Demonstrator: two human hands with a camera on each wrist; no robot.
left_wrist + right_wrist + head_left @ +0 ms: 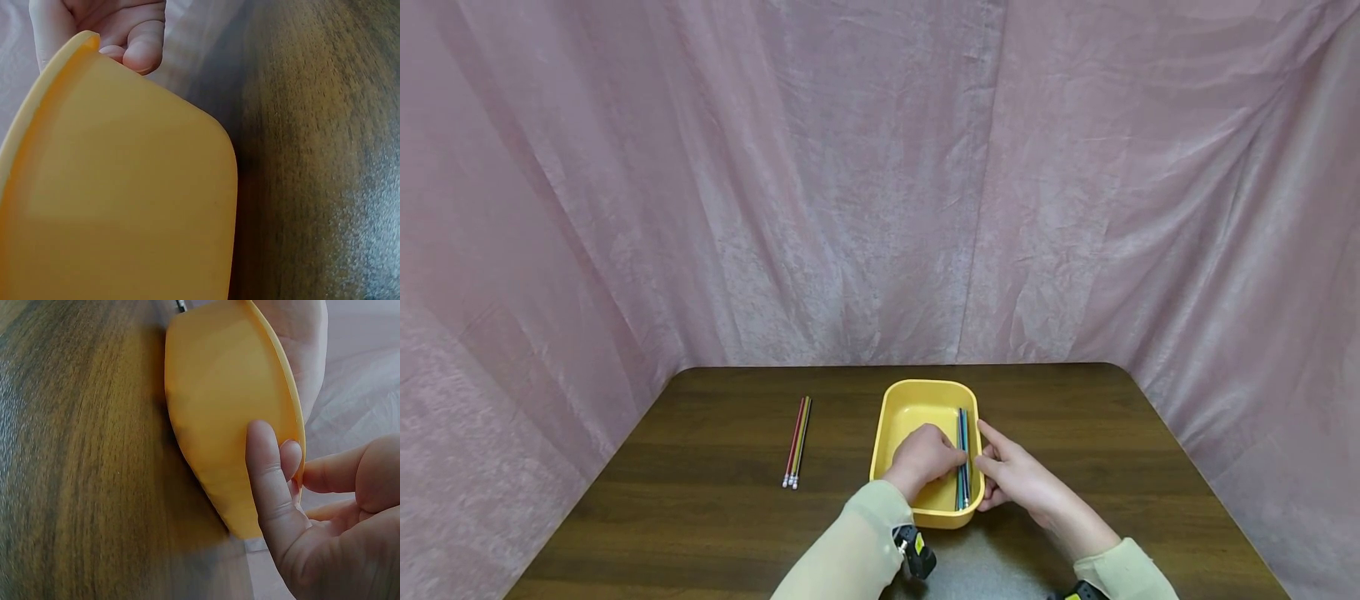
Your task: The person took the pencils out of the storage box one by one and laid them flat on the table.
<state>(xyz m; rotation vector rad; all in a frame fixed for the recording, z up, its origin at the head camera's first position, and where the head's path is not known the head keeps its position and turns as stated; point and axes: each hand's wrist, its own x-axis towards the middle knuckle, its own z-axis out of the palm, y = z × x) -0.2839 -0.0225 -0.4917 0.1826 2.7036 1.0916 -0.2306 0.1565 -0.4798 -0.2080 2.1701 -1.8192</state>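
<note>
A yellow plastic tray [946,520] stands on the table, with blue, teal and dark pencils [962,490] lying lengthwise along its right inner side. My left hand [923,457] reaches down inside it, fingers bent over the middle of these pencils and gripping them; its thumb is hidden. From the right side, my right hand [1018,477] holds the tray by its rim. One finger of that hand lies along the outer wall [206,381] in the right wrist view. The left wrist view is mostly filled by the tray's outside [125,181].
Left of the tray, a few more pencils [797,442] lie side by side on the brown wooden table [715,500], red and yellow among them, their white eraser ends toward me. Pink curtains [880,208] hang behind the table's far edge.
</note>
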